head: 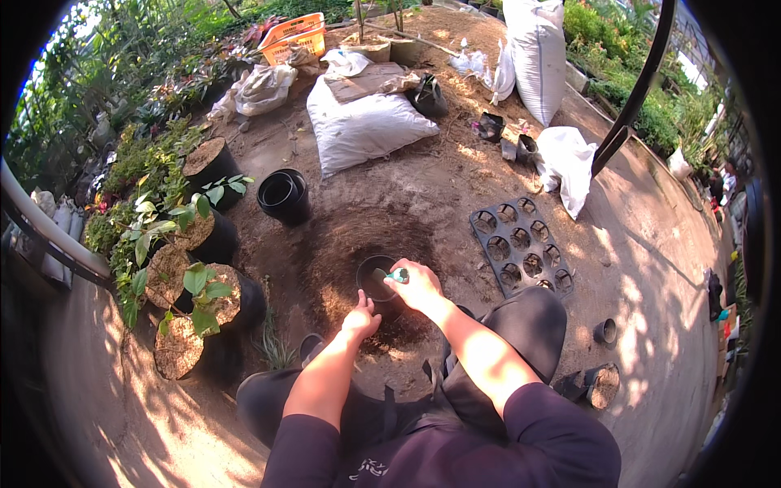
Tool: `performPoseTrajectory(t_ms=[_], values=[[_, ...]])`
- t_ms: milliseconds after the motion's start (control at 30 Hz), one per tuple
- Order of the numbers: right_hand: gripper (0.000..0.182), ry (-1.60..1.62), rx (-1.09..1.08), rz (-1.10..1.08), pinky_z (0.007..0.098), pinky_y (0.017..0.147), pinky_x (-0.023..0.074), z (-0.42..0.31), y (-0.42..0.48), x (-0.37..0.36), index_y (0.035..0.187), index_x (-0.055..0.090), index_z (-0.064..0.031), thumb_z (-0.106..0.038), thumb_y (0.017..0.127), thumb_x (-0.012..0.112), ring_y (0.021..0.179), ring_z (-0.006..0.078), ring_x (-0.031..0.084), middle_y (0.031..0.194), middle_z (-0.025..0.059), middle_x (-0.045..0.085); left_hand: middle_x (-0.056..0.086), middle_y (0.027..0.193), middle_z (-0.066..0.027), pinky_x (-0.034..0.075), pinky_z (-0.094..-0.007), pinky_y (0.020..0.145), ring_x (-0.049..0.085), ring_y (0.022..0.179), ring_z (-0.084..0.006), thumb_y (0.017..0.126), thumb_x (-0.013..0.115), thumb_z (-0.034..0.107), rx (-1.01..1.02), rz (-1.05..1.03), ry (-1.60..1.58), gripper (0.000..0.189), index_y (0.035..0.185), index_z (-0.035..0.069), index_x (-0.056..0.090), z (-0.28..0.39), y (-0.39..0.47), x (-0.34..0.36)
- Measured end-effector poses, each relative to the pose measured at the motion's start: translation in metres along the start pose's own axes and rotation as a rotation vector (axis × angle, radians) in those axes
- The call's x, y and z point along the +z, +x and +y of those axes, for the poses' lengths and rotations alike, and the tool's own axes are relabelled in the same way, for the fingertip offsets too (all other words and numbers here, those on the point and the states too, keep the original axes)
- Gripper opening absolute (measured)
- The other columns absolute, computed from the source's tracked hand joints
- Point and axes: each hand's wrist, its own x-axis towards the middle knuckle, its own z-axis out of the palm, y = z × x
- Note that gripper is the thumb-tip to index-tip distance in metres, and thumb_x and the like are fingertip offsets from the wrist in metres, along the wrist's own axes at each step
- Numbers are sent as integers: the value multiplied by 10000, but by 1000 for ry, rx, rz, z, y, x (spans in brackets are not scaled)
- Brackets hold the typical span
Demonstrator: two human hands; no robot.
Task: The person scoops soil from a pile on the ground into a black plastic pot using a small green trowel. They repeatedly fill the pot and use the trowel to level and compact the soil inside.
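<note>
A small black plastic plant pot [368, 263] stands on the soil in front of me. My right hand [417, 285] is closed around the green handle of a hand trowel [398, 276], whose blade reaches into the pot. At the near left rim of the pot is my left hand [361, 317], fingers pointing towards it; whether they grip the rim cannot be told. Loose dark soil [329, 256] lies around the pot. What is inside the pot is mostly hidden in shadow.
Stacked black pots [284, 198] stand ahead left, beside potted plants in black bags [244, 299]. A black cell tray [509, 262] lies to the right, with a small pot [605, 332] nearer me. White sacks [372, 131] and an orange crate [299, 38] are farther ahead.
</note>
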Motion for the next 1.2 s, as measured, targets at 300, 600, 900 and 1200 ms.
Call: performPoseTrajectory(t_ms=[300,600,900,1200], values=[[289,-29,11,-67,406,739,479,8,-5,-1,932,547,-122,-323,758,660,873,303,597,907,93,605,33,1468,-186,369,-369,992,421,1206,-335,808,506,327,6,48,20,648,1346,17,321,3,8,4],[400,13,153,-97,388,809,477,11,-11,-2,1015,580,-63,-372,768,640,925,303,599,950,154,626,423,1341,-98,416,-417,883,532,1074,-266,776,534,205,93,585,184,469,1230,96,503,40,-13,-10],[359,52,98,-146,403,762,467,-10,-34,-15,985,554,-75,-361,776,604,909,311,589,952,144,612,565,1072,-133,448,-352,859,560,966,-263,819,544,140,479,568,-774,269,1051,6,540,32,35,8],[410,124,-518,745,266,399,254,-110,-150,-235,521,423,-72,-228,740,733,436,98,354,496,1,382,577,952,-128,435,-361,822,561,891,-292,779,635,166,372,841,-496,197,890,9,591,34,4,-16]])
